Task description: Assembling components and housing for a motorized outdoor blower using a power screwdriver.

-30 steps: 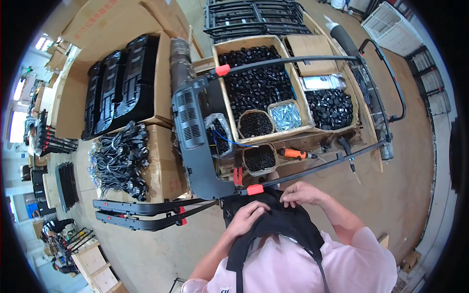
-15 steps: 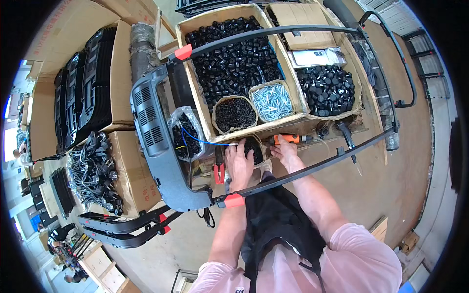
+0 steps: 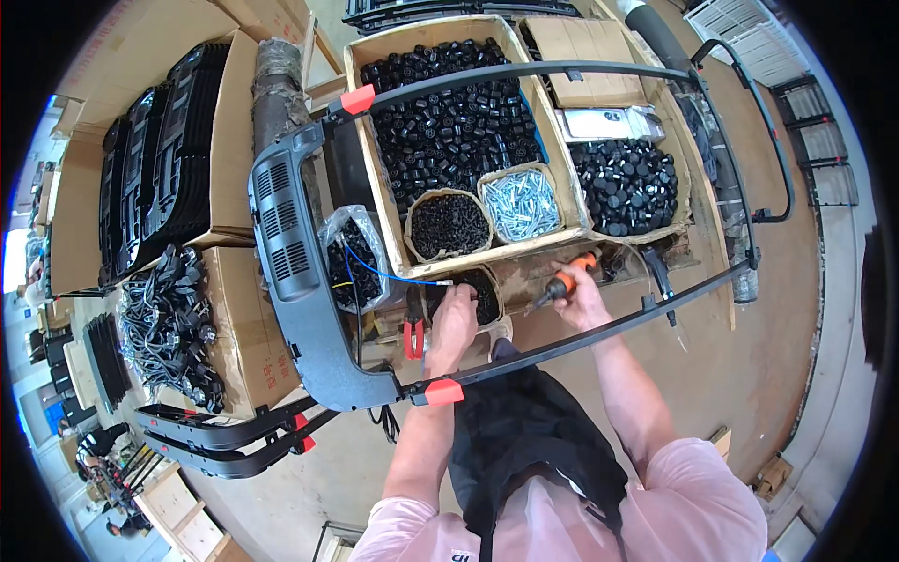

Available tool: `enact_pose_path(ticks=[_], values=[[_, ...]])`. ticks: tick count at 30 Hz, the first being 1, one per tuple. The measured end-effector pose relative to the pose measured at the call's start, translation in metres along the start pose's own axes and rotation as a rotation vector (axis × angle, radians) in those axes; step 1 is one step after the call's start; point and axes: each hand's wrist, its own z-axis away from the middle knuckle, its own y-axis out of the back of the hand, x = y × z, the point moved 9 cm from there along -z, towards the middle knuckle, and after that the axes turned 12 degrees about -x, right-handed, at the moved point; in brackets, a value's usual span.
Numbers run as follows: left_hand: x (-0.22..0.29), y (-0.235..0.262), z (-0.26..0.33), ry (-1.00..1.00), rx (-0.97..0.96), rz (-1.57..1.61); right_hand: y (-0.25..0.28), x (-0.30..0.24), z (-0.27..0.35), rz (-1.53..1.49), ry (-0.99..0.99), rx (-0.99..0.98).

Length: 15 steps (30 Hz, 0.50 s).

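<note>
While gripping — right hand [image 3: 582, 292], screwdriver [image 3: 562, 284].

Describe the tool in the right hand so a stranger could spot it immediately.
Start at the big cardboard box full of black plastic caps. Just below its front edge, the right hand grips a screwdriver pointing toward a small tub of black parts. Its orange-and-black handle sets it apart from the red-handled pliers lying further left.

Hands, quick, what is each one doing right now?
Left hand: fingers dipped into the small container of black parts; grip cannot be told.
Right hand: closed on the orange-handled screwdriver.
</note>
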Motion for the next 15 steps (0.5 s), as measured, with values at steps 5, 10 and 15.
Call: enact_pose_path(ticks=[5, 10, 15], values=[[-0.014, 0.0, -0.005, 0.032, -0.025, 0.462, 0.012, 0.018, 0.054, 0.054, 0.032, -0.036], [-0.031, -0.022, 0.003, 0.109, -0.19, 1.485, 0.008, 0.05, 0.107, -0.01, 0.046, -0.037], [-0.013, -0.02, 0.006, 0.107, -0.257, 1.74, 0.024, 0.073, 0.152, 0.163, 0.034, -0.137]])
